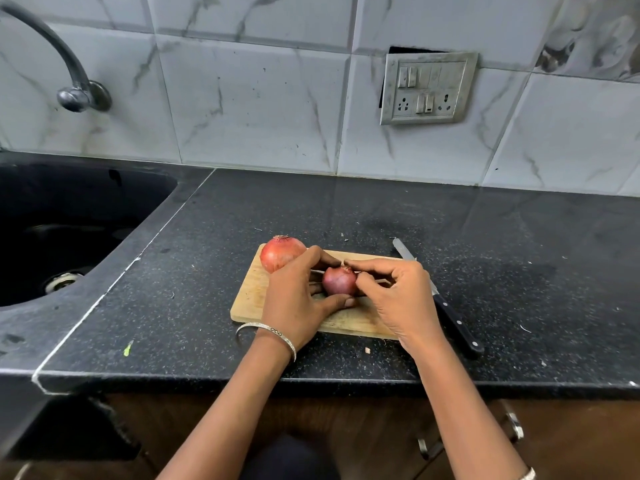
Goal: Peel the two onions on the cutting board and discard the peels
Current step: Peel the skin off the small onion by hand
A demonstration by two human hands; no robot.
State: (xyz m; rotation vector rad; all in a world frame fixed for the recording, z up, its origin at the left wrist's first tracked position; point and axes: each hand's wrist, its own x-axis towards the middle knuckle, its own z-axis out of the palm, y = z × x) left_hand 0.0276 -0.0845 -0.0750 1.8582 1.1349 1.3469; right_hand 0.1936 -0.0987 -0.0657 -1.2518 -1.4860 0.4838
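Two bare forearms reach up from the bottom edge, over a brown cabinet front (363, 420) and across the edge of a black speckled counter (194, 271). A thin silver bangle (277, 332) circles the left wrist. Both hands meet over a wooden cutting board (249, 296) that lies on the counter. The left hand (298, 296) cups the smaller onion (340, 280), a dark red one, with its fingers curled behind it and its thumb under it. The right hand (398, 299) has its fingers bent inward and pinches at the top end of that same onion with its fingertips. The onion sits between the two hands, above the middle of the board; whether it touches the wood cannot be told. Just behind the left hand, at the board's far left corner, rests the larger onion (282, 252), paler and orange-red, with its dry skin on. A black-handled knife (453, 320) lies along the board's right side, partly hidden by the right hand, with its blade tip pointing away. Farther left, a dark sink (166, 188) is set into the counter. Behind everything rises a wall of white marbled tiles (259, 105), with a curved metal tap (52, 46) at upper left and a grey switch and socket plate (427, 88) to the right.
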